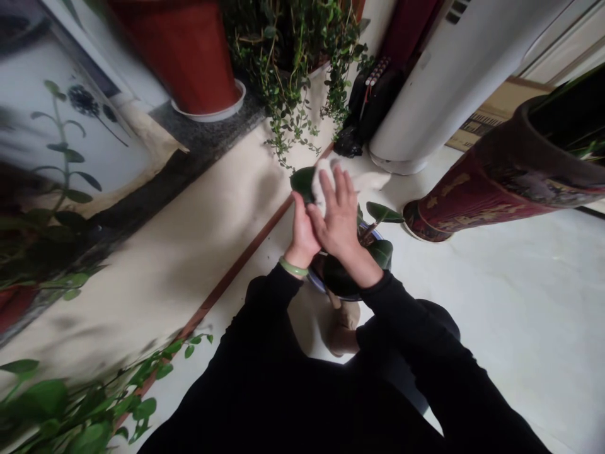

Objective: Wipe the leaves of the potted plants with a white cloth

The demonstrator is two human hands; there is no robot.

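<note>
My right hand (338, 211) presses a white cloth (321, 180) onto a broad dark green leaf (301, 181), its fingers lying long over the cloth. A loose end of the cloth trails off to the right. My left hand (302, 233), with a pale green bangle (293, 267) at the wrist, supports the same leaf from the left and below. Its thumb shows, while its other fingers are mostly hidden. Under my hands a potted plant (384, 253) with large glossy leaves stands in a blue-rimmed pot (316, 281) on the floor, partly covered by my forearms.
A trailing plant (293, 94) and a red pot (189, 63) stand on a dark stone ledge (208, 135). To the right are a white cylindrical appliance (435, 88) and a tall dark red vase (482, 176). Leafy vines (85, 410) reach in at lower left.
</note>
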